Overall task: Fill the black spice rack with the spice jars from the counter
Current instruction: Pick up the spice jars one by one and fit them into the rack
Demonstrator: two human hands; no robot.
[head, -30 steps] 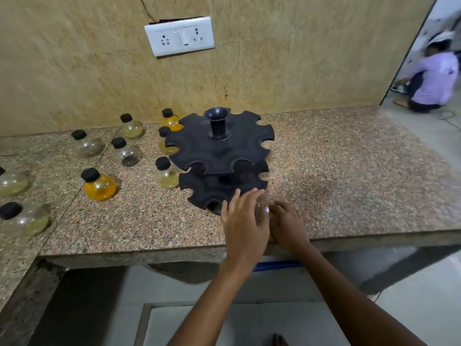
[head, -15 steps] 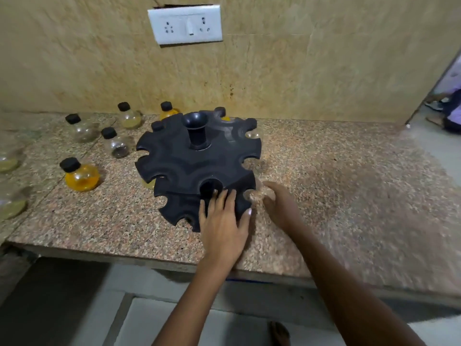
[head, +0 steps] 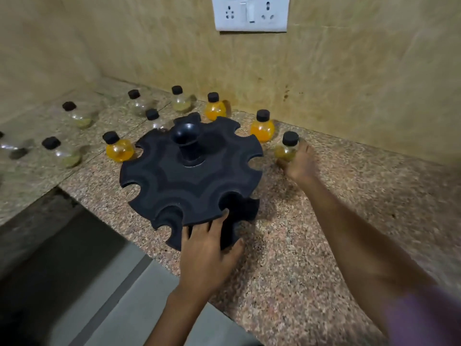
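Note:
The black two-tier spice rack (head: 189, 176) stands on the granite counter (head: 324, 221), all its notches bare. My left hand (head: 207, 253) rests against the rack's near edge, fingers on the lower tier. My right hand (head: 298, 163) is wrapped around a round jar of greenish-yellow spice with a black cap (head: 287, 147), standing on the counter right of the rack. Orange jars stand behind the rack (head: 215, 108), behind it to the right (head: 262, 128), and at its left (head: 118, 149).
Several more black-capped jars, pale or greenish, stand on the counter to the left and behind, such as one jar (head: 180, 101) and another (head: 62, 153). The counter's front edge drops to a tiled floor (head: 74, 283). A white socket plate (head: 250, 13) is on the wall.
The view has swung closer and leftward. My right hand has moved from the rack's front out to the right and closed around the greenish jar. My left hand stays on the rack's near edge.

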